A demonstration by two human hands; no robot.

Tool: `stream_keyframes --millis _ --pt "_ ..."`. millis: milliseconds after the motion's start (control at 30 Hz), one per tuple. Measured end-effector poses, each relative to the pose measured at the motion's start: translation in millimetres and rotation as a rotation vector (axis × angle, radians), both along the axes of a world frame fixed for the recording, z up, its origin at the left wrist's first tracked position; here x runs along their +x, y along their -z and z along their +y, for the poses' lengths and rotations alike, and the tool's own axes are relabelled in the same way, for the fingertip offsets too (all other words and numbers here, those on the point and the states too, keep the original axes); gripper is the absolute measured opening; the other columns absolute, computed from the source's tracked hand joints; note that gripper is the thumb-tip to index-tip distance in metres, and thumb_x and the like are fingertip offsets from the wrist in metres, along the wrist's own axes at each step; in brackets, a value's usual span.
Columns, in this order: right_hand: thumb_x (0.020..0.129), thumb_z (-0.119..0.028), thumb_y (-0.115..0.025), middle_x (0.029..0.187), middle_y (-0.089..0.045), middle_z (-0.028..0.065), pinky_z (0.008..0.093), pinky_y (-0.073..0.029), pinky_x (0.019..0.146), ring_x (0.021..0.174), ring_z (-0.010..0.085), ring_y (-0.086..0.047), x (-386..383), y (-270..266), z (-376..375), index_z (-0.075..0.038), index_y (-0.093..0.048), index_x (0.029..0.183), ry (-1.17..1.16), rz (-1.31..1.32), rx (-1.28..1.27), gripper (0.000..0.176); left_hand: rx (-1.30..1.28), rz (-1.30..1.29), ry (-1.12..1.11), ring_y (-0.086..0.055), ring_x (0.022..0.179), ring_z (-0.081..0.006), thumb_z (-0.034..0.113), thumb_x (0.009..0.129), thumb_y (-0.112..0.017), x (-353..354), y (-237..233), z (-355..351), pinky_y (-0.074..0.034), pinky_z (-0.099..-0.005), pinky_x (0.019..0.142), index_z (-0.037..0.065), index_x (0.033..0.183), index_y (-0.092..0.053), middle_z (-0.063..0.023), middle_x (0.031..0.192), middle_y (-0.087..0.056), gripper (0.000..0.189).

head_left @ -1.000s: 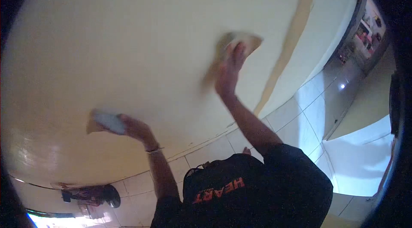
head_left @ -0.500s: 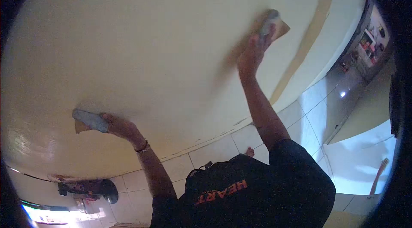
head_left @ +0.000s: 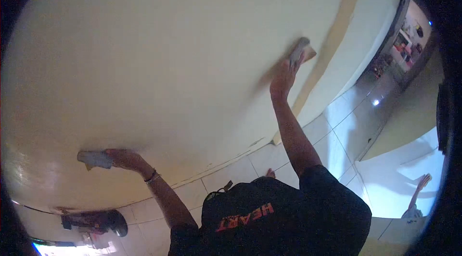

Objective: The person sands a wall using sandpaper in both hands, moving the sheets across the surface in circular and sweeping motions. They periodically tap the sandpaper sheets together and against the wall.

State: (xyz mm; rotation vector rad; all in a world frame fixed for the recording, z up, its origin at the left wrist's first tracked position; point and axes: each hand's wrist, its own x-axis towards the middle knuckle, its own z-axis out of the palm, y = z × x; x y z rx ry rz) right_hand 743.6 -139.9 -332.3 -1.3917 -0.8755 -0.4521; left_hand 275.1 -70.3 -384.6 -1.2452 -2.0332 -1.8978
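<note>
My left hand [head_left: 126,159], with a bracelet on the wrist, grips a folded sheet of sandpaper [head_left: 97,159], grey on one face with a tan corner showing below. It lies against the pale cream wall [head_left: 183,53]. Higher up and to the right, my right hand [head_left: 283,81] holds a second folded piece of sandpaper [head_left: 299,50] to the same wall, close to a tan vertical band [head_left: 332,39]. Its tan side sticks out at the right. The fingers of both hands are wrapped round the sheets and partly hidden.
White floor tiles [head_left: 236,171] run along the wall's foot. A dark object [head_left: 98,221] stands on the floor at lower left. Another person's raised hand [head_left: 424,181] shows at far right. A doorway at upper right opens onto shelves with items [head_left: 406,46].
Both hands sit lower in view, still holding their sandpaper against the wall. The camera view has shifted slightly. The other person's arm at far right has moved a little.
</note>
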Motion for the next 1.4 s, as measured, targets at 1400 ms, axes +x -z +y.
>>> stream_keyframes --millis 1400 --pt "0.089 -0.035 -0.032 0.138 -0.007 0.0239 0.0511 -0.001 0.101 0.129 0.0385 -0.003 -5.7 -48.4 -10.1 -0.007 -0.022 0.133 -0.061 -0.276 0.014 0.053 0.436 0.177 0.178 -0.023 0.123 -0.0218 0.034 0.085 -0.05 168.0 -49.0 -31.4 -0.02 -0.0338 0.1 -0.002 0.133 -0.009 -0.0156 0.137 -0.019 0.073"
